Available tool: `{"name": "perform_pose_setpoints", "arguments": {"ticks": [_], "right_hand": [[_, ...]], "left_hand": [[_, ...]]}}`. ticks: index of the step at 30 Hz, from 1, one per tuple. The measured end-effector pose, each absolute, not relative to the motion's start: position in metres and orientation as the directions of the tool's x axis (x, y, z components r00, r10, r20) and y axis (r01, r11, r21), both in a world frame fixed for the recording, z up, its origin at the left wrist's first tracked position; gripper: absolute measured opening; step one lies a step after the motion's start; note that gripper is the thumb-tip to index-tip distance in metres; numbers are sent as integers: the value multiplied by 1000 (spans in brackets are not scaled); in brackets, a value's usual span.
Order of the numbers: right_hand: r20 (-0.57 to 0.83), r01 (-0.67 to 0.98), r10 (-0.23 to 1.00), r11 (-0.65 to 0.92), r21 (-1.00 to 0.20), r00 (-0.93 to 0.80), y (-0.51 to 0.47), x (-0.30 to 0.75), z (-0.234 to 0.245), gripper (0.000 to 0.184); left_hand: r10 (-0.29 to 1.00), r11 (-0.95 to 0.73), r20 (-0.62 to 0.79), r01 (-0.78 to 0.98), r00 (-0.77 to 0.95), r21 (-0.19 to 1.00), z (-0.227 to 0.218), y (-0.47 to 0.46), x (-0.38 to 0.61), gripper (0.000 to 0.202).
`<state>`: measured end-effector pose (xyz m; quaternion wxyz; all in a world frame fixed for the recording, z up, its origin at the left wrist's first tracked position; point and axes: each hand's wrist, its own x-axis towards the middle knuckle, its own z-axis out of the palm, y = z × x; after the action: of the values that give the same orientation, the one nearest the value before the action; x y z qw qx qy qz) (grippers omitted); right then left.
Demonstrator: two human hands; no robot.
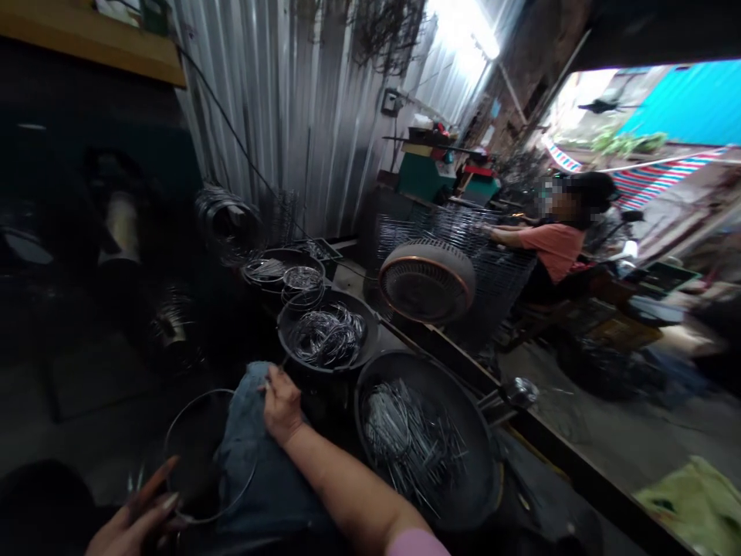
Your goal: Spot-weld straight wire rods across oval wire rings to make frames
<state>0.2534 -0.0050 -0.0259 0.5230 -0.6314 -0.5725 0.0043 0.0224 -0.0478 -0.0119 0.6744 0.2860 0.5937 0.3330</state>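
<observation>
A thin steel wire ring (165,448) hangs in front of me at the lower left, and my left hand (136,516) is shut on its lower edge. My right hand (282,405) pinches a short, thin wire end above my blue denim-covered knee (255,483). I cannot tell whether that wire belongs to the ring. Just right of my right forearm sits a wide black basin (376,401) full of straight wire pieces (405,440). Beyond my right hand, a smaller black basin (298,344) holds coiled wire loops (327,336).
A third basin (283,259) with wire rings stands farther back, near hanging wire coils (228,224). A round fan (427,279) and wire racks (457,232) stand ahead. Beyond them, a seated co-worker (549,239) reaches towards the racks. A corrugated metal wall (301,116) rises behind.
</observation>
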Motion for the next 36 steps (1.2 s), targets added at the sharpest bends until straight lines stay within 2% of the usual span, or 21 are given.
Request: {"name": "perform_pose_setpoints", "arguments": {"ticks": [4,8,12,15,17,19,26,30,36], "right_hand": [[495,621,830,250,-743,258,-28,258,-14,35],[351,481,935,333,-811,-56,-41,253,9,31],[344,602,826,562,-568,-447,-41,230,37,38],[282,674,762,648,-355,-583,-39,208,47,55],[253,690,740,672,-268,-623,-34,197,46,54],[211,689,731,683,-243,-649,-27,190,44,50],[-58,697,741,597,-397,-668,-15,179,61,48],[-166,732,735,570,-373,-657,-11,177,72,48],[-194,750,740,561,-350,-644,-1,176,77,48]], "left_hand": [[852,524,-516,-113,93,844,20,-47,22,82],[890,455,-436,-171,137,874,37,-32,19,65],[886,462,-432,-255,168,850,37,-17,14,57],[892,451,-408,-318,194,834,40,-15,14,55],[896,443,-395,-341,204,829,42,-14,13,53],[898,440,-389,-361,206,822,43,-11,11,51],[879,475,-417,-340,233,812,51,3,2,53],[871,487,-416,-358,260,796,57,8,4,54],[872,484,-404,-366,276,794,63,19,8,54]]}}
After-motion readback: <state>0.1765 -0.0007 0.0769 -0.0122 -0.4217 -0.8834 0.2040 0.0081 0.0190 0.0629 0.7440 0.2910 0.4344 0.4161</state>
